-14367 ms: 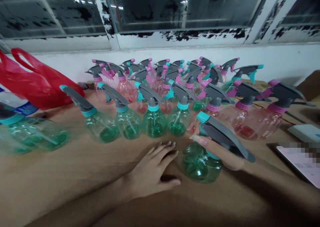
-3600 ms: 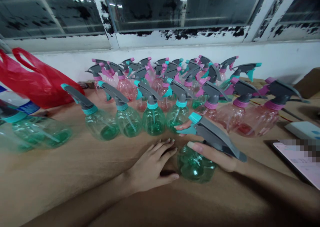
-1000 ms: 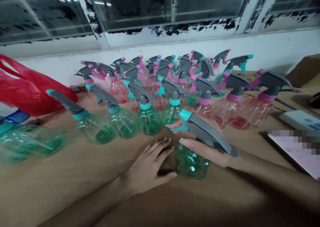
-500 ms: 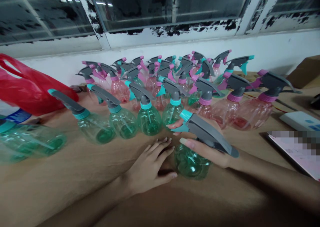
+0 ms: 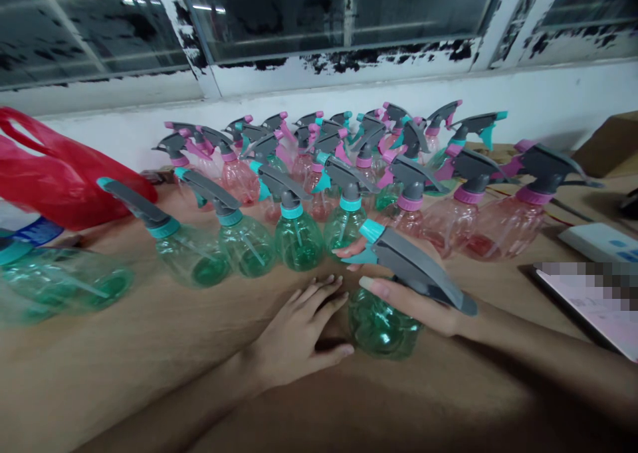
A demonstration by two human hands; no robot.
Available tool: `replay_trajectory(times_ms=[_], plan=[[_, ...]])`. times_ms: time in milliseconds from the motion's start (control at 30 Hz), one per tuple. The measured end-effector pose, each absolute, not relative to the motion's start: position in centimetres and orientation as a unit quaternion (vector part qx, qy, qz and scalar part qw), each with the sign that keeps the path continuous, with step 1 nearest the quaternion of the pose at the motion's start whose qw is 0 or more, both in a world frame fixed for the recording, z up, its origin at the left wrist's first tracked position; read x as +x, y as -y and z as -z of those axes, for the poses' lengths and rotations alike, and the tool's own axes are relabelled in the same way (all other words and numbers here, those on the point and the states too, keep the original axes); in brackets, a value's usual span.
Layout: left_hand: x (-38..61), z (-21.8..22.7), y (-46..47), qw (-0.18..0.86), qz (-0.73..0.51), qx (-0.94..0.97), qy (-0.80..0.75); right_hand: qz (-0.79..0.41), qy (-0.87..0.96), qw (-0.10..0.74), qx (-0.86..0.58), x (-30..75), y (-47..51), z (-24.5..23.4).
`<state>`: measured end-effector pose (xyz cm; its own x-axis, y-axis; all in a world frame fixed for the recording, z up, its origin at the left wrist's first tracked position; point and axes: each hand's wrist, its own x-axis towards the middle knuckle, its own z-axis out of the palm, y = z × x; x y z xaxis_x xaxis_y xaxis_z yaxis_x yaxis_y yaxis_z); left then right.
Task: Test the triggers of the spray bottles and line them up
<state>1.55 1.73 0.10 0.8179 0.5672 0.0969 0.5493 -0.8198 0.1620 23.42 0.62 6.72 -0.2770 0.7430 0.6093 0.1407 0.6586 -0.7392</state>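
Note:
A green spray bottle (image 5: 386, 320) with a grey and teal trigger head stands upright on the wooden table (image 5: 199, 333). Wrapped round its neck, just below the spray head, is my right hand (image 5: 413, 300), with the thumb in front and the fingertips near the teal trigger. To the left of that bottle my left hand (image 5: 299, 333) lies flat on the table, fingers stretched out, holding nothing. Behind my hands, a green spray bottle (image 5: 298, 240) and several like it form a front row.
Pink spray bottles (image 5: 451, 220) stand to the right, with several more packed behind toward the wall. A red plastic bag (image 5: 74, 174) sits at the left. On the right are a cardboard box (image 5: 608, 144), a white box (image 5: 601, 240) and a flat, partly blurred panel (image 5: 573, 300).

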Motion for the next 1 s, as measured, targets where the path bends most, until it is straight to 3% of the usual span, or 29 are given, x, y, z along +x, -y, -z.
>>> replay_trajectory(times_ms=[600,1000], plan=[[1.7,-0.1,-1.6,0.054,-0.096,0.951,-0.291,-0.257,0.761,0.489,-0.339,23.3,-0.2,-7.5],[0.3,-2.2,1.3,0.132,-0.168,0.916,-0.339,-0.321,0.754,0.498,-0.283,22.1,-0.3,-6.8]])
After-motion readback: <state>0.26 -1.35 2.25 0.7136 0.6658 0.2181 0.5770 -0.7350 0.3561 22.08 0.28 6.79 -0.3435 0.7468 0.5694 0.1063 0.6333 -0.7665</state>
